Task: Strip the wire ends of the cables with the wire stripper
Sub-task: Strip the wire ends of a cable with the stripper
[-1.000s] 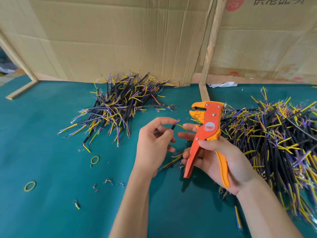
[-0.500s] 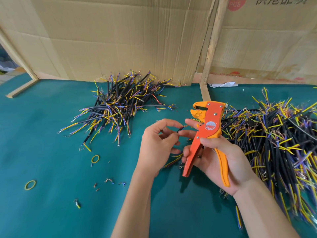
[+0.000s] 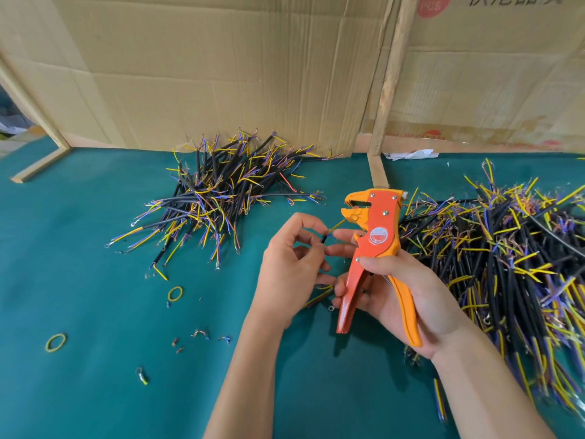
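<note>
While the left hand (image 3: 286, 267) pinches a short cable (image 3: 326, 237) by its black sleeve, the yellow wire end slants up and right toward the open mouth of the wire stripper (image 3: 373, 248), just beside it. The right hand (image 3: 408, 293) grips the stripper's handles, head upward.

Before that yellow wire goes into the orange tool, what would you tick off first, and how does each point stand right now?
1. Wire stripper held firmly in the right hand: ok.
2. Stripper mouth open to take a wire: ok, a gap shows at the head.
3. Cable pinched by the left hand: ok.
4. Yellow wire end pointing toward the mouth: ok, but it is not yet inside.
5. Fingers clear of the mouth: ok, they lie below it.
6. Wire end still unstripped: cannot tell, too small.
</note>
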